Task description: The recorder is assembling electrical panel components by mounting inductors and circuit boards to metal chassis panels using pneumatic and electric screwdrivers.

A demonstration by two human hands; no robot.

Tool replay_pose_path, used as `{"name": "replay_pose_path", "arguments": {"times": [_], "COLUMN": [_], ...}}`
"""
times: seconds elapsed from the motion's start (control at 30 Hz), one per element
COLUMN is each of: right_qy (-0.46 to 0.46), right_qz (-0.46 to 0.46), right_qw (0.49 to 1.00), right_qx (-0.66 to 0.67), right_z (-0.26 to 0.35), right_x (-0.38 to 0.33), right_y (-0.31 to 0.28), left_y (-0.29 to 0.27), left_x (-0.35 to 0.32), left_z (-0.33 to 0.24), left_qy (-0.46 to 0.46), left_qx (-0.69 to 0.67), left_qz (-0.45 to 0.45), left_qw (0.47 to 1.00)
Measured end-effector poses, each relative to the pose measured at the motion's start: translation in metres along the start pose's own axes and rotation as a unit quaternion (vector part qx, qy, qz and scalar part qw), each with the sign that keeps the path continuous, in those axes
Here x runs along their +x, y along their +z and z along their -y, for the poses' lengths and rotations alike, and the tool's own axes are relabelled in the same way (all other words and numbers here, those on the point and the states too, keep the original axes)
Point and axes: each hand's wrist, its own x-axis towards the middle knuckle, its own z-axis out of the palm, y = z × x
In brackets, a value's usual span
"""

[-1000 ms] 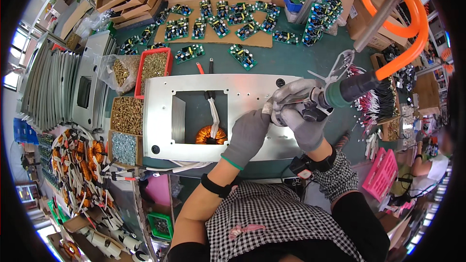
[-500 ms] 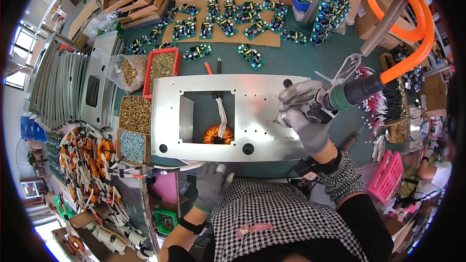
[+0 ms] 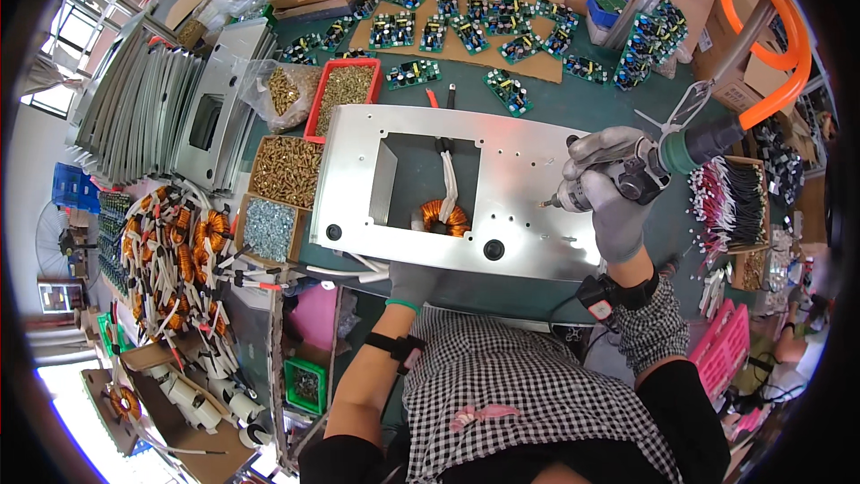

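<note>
The fingers of the left hand [image 3: 414, 283] are tucked under the near edge of the metal plate [image 3: 520, 181], so they cannot be seen. The tip of the power screwdriver [image 3: 627, 177] in the right hand [image 3: 609, 193] is too small to make out. The orange hose [image 3: 778, 40] is cut off at the far right rim. The parts on the green boards [image 3: 466, 27] are too tiny to tell apart.

right hand [image 3: 614, 197] gripping screwdriver [image 3: 658, 161], metal panel [image 3: 528, 179]
</note>
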Motion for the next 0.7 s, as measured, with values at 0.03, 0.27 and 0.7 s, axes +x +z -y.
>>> {"name": "replay_pose_path", "arguments": {"times": [0.03,0.27,0.7], "right_qy": [0.0,0.032,0.017], "right_qz": [-0.001,-0.002,0.014], "right_qw": [1.0,0.999,0.999], "right_qx": [-0.004,0.015,0.032], "right_z": [0.0,0.004,0.0], "right_x": [-0.001,-0.001,0.0], "right_y": [0.001,0.001,-0.004], "left_y": [-0.004,-0.018,0.043], "left_x": [-0.005,-0.033,-0.035], "left_z": [0.001,0.013,-0.022], "left_qy": [0.042,0.003,-0.051], "left_qx": [-0.035,-0.511,-0.583], "left_qz": [-0.023,0.273,0.269], "left_qw": [0.998,0.815,0.765]}}
